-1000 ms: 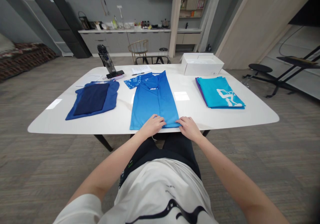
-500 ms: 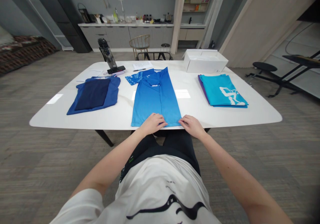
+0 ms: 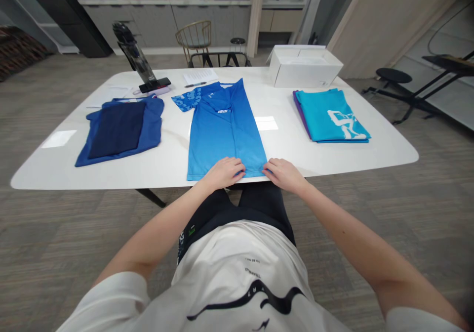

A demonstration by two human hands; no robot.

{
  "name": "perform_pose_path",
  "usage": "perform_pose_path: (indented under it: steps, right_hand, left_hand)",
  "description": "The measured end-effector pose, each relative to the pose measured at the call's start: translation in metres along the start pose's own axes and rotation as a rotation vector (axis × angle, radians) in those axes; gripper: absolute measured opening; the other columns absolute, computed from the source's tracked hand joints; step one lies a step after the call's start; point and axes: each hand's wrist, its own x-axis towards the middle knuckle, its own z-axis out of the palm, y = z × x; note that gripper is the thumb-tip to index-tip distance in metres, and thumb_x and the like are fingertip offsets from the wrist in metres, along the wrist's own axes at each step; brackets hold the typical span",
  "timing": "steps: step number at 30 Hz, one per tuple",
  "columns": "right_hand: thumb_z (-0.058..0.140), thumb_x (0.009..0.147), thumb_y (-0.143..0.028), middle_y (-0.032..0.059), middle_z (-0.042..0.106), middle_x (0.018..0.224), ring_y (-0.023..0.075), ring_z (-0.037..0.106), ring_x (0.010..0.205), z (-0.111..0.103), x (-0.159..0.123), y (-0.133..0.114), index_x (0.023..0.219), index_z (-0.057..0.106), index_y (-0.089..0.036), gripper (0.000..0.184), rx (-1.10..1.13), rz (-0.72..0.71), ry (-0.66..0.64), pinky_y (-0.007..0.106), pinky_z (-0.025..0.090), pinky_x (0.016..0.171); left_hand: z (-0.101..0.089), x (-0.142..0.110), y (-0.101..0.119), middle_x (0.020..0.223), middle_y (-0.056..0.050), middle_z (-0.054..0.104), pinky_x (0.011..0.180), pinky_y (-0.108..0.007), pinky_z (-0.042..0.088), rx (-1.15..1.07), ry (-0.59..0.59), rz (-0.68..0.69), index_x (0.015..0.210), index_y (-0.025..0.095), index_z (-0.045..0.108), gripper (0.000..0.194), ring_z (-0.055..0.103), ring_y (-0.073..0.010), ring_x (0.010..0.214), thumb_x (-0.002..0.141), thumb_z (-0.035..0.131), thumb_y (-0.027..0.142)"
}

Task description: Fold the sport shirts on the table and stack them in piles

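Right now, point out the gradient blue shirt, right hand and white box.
Gradient blue shirt (image 3: 217, 134), head view: middle of its body.
Right hand (image 3: 284, 173), head view: back of the hand.
White box (image 3: 305, 75), head view: front side.

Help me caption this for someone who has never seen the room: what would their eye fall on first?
First, the bright blue short-sleeved shirt, spread at the middle of the white table's near edge, with the left hand and right hand at its hem. Next, the folded turquoise garment with a white print, to the right. Then the black handheld vacuum, standing toward the table's far left.
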Motion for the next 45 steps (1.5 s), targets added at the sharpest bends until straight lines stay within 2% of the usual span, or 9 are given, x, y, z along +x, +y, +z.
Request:
perform_pose_path:
  steps: [7, 15, 18, 21, 25, 31, 35, 39, 45]
  right_hand:
    - [0.036, 0.111, -0.040, 0.0092, 0.069, 0.092, 0.0227, 0.063, 0.084, -0.002, 0.006, 0.009, 0.105, 0.068, -0.017, 0.041, -0.077, -0.008, -0.057, 0.034, 0.038, 0.079]
    - [0.041, 0.109, -0.041, 0.0101, 0.071, 0.099, 0.0235, 0.065, 0.086, 0.001, 0.038, 0.027, 0.110, 0.069, -0.018, 0.035, 0.029, 0.056, -0.066, 0.034, 0.041, 0.080]
    - [0.043, 0.108, -0.041, 0.0106, 0.071, 0.101, 0.0245, 0.065, 0.089, 0.003, 0.059, 0.038, 0.112, 0.068, -0.019, 0.034, 0.064, 0.072, -0.046, 0.035, 0.042, 0.083]
    - [0.045, 0.107, -0.044, 0.0130, 0.070, 0.108, 0.0281, 0.063, 0.101, 0.009, 0.087, 0.050, 0.116, 0.068, -0.019, 0.035, 0.069, 0.097, -0.002, 0.039, 0.044, 0.089]
    - [0.046, 0.105, -0.048, 0.0144, 0.064, 0.136, 0.0308, 0.057, 0.125, 0.026, 0.135, 0.069, 0.130, 0.064, -0.022, 0.040, 0.140, 0.157, 0.059, 0.047, 0.043, 0.103]
    - [0.035, 0.106, -0.055, 0.0070, 0.037, 0.167, 0.0328, 0.029, 0.154, 0.058, 0.213, 0.107, 0.154, 0.047, -0.027, 0.057, 0.253, 0.266, -0.037, 0.067, 0.025, 0.121]
    - [0.029, 0.106, -0.059, 0.0053, 0.031, 0.169, 0.0343, 0.025, 0.156, 0.073, 0.258, 0.131, 0.161, 0.038, -0.030, 0.063, 0.232, 0.359, -0.084, 0.076, 0.015, 0.120]
    - [0.025, 0.106, -0.060, 0.0057, 0.027, 0.170, 0.0347, 0.021, 0.157, 0.081, 0.299, 0.146, 0.162, 0.035, -0.031, 0.064, 0.187, 0.400, -0.116, 0.079, 0.009, 0.119]
    - [0.020, 0.109, -0.053, 0.0117, 0.025, 0.171, 0.0303, 0.020, 0.158, 0.092, 0.376, 0.155, 0.162, 0.036, -0.020, 0.065, 0.169, 0.362, -0.075, 0.064, 0.011, 0.125]
  left_hand:
    - [-0.001, 0.009, -0.003, 0.093, -0.006, 0.068, 0.080, -0.034, 0.043, 0.010, 0.033, -0.003, 0.102, 0.019, 0.070, 0.039, 0.065, -0.0191, 0.091, 0.109, 0.038, 0.040]
    - [-0.012, 0.025, -0.011, 0.100, -0.006, 0.068, 0.079, -0.033, 0.046, 0.054, -0.116, -0.038, 0.110, 0.021, 0.069, 0.033, 0.066, -0.0202, 0.092, 0.108, 0.042, 0.040]
    - [-0.020, 0.030, -0.019, 0.106, -0.007, 0.068, 0.087, -0.035, 0.047, 0.049, -0.111, -0.095, 0.112, 0.021, 0.069, 0.035, 0.065, -0.0221, 0.100, 0.108, 0.041, 0.041]
    - [-0.023, 0.038, -0.040, 0.127, -0.011, 0.066, 0.098, -0.040, 0.046, 0.036, -0.058, -0.160, 0.124, 0.021, 0.067, 0.037, 0.061, -0.0250, 0.116, 0.107, 0.042, 0.043]
    - [-0.014, 0.058, -0.085, 0.158, -0.013, 0.048, 0.117, -0.046, 0.037, 0.022, -0.031, -0.263, 0.149, 0.022, 0.053, 0.050, 0.044, -0.0281, 0.144, 0.107, 0.041, 0.047]
    - [0.001, 0.089, -0.143, 0.171, -0.010, 0.027, 0.126, -0.058, 0.022, 0.022, -0.095, -0.345, 0.162, 0.025, 0.035, 0.064, 0.023, -0.0297, 0.158, 0.106, 0.032, 0.057]
    - [0.009, 0.092, -0.153, 0.170, -0.009, 0.029, 0.127, -0.062, 0.017, 0.000, -0.122, -0.353, 0.162, 0.028, 0.035, 0.067, 0.024, -0.0302, 0.158, 0.104, 0.030, 0.063]
    - [0.016, 0.089, -0.151, 0.169, -0.011, 0.031, 0.127, -0.064, 0.013, -0.009, -0.053, -0.349, 0.162, 0.028, 0.035, 0.067, 0.025, -0.0307, 0.158, 0.104, 0.031, 0.063]
    - [0.015, 0.089, -0.153, 0.168, -0.012, 0.034, 0.125, -0.067, 0.017, -0.065, -0.004, -0.347, 0.161, 0.028, 0.038, 0.067, 0.027, -0.0322, 0.157, 0.103, 0.037, 0.062]
